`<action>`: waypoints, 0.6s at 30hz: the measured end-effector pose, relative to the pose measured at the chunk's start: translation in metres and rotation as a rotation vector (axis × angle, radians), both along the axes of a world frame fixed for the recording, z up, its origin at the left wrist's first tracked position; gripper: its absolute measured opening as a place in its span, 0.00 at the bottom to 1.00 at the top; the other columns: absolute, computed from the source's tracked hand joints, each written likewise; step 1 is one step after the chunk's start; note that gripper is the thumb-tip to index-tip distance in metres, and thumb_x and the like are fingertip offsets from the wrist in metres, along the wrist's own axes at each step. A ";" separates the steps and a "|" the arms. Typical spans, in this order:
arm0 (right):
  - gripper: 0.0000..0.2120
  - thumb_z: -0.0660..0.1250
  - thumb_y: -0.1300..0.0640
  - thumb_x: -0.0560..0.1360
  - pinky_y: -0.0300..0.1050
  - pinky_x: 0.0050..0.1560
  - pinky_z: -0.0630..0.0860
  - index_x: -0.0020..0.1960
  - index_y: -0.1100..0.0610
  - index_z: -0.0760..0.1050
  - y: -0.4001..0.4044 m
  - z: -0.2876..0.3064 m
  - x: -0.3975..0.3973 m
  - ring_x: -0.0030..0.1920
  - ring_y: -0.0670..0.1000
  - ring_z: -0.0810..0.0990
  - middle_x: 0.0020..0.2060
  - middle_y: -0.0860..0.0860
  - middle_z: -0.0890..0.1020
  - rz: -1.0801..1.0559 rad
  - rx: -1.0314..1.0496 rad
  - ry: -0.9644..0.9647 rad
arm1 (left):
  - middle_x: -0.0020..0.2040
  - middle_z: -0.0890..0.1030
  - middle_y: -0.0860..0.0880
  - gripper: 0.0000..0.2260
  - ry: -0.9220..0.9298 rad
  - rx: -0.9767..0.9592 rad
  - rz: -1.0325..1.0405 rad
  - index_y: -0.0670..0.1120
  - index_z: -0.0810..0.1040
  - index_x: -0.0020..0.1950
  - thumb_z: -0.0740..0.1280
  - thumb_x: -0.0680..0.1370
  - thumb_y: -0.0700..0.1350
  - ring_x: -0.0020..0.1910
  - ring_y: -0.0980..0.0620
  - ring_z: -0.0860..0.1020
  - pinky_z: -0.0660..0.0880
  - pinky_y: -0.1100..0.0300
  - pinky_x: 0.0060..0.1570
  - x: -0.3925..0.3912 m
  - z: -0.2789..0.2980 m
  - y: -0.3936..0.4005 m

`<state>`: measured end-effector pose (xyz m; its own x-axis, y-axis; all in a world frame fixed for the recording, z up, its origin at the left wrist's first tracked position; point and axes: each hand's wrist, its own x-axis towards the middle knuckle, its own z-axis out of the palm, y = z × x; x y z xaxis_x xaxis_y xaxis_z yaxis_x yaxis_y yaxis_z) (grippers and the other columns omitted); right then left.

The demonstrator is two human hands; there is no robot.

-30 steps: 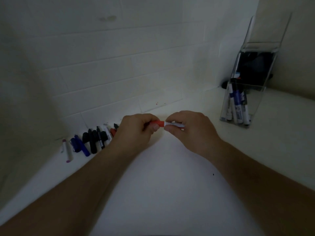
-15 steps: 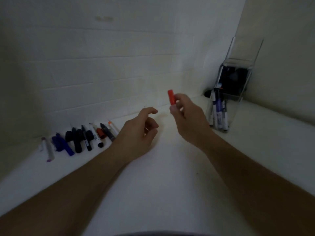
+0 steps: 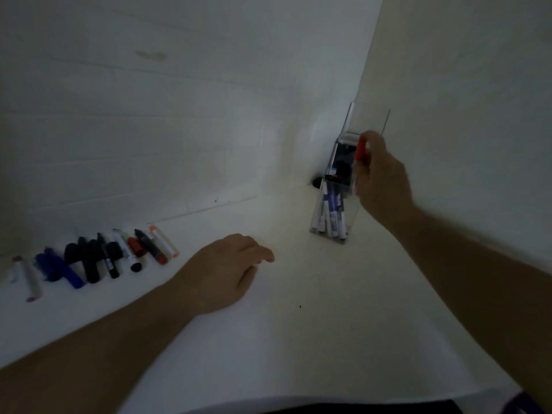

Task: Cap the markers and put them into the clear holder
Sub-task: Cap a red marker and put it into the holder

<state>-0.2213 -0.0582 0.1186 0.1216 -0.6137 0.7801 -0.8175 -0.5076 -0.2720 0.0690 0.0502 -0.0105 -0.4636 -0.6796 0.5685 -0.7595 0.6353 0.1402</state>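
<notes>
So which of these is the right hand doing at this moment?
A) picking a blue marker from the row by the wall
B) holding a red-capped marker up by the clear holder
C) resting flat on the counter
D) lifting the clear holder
B: the right hand grips the red-capped marker upright beside the top of the clear holder, while the left hand rests on the counter.

Red-capped marker (image 3: 360, 152), clear holder (image 3: 346, 234), white table (image 3: 298, 339), white tiles (image 3: 149, 130)
</notes>
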 end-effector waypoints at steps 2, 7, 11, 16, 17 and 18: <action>0.17 0.63 0.57 0.82 0.57 0.39 0.82 0.67 0.47 0.62 -0.003 -0.013 0.002 0.38 0.59 0.81 0.43 0.56 0.82 -0.058 0.039 0.043 | 0.55 0.79 0.55 0.15 -0.023 -0.022 0.006 0.55 0.78 0.63 0.64 0.78 0.41 0.52 0.55 0.76 0.76 0.57 0.52 0.000 0.001 -0.001; 0.14 0.55 0.50 0.84 0.49 0.34 0.76 0.69 0.48 0.63 -0.007 -0.027 0.000 0.32 0.55 0.77 0.39 0.56 0.81 -0.185 0.232 0.149 | 0.54 0.79 0.55 0.15 -0.006 -0.042 0.034 0.55 0.79 0.60 0.65 0.77 0.40 0.52 0.54 0.76 0.76 0.56 0.49 0.000 0.004 0.001; 0.21 0.57 0.49 0.83 0.48 0.41 0.73 0.75 0.49 0.62 0.001 -0.023 -0.003 0.40 0.55 0.77 0.47 0.54 0.81 -0.149 0.375 0.248 | 0.53 0.79 0.55 0.13 -0.003 -0.033 0.045 0.54 0.81 0.57 0.65 0.76 0.40 0.51 0.54 0.76 0.76 0.57 0.48 0.002 0.004 0.000; 0.24 0.61 0.57 0.81 0.52 0.59 0.73 0.76 0.57 0.65 0.005 -0.023 -0.006 0.60 0.60 0.77 0.64 0.58 0.76 -0.164 0.394 0.378 | 0.51 0.78 0.55 0.10 -0.017 -0.044 0.046 0.55 0.82 0.51 0.64 0.76 0.42 0.49 0.54 0.75 0.75 0.58 0.47 0.003 0.004 0.000; 0.24 0.61 0.57 0.80 0.52 0.61 0.73 0.76 0.58 0.66 0.003 -0.023 -0.006 0.61 0.60 0.76 0.65 0.58 0.75 -0.175 0.388 0.387 | 0.51 0.78 0.55 0.10 -0.021 -0.041 0.047 0.55 0.81 0.51 0.64 0.76 0.42 0.48 0.54 0.75 0.75 0.58 0.46 0.003 0.004 0.000; 0.24 0.61 0.56 0.80 0.52 0.63 0.72 0.76 0.59 0.65 0.001 -0.024 -0.006 0.63 0.60 0.75 0.67 0.58 0.74 -0.179 0.389 0.383 | 0.51 0.78 0.55 0.10 -0.022 -0.038 0.048 0.55 0.81 0.50 0.64 0.76 0.42 0.48 0.54 0.75 0.75 0.57 0.46 0.004 0.004 0.000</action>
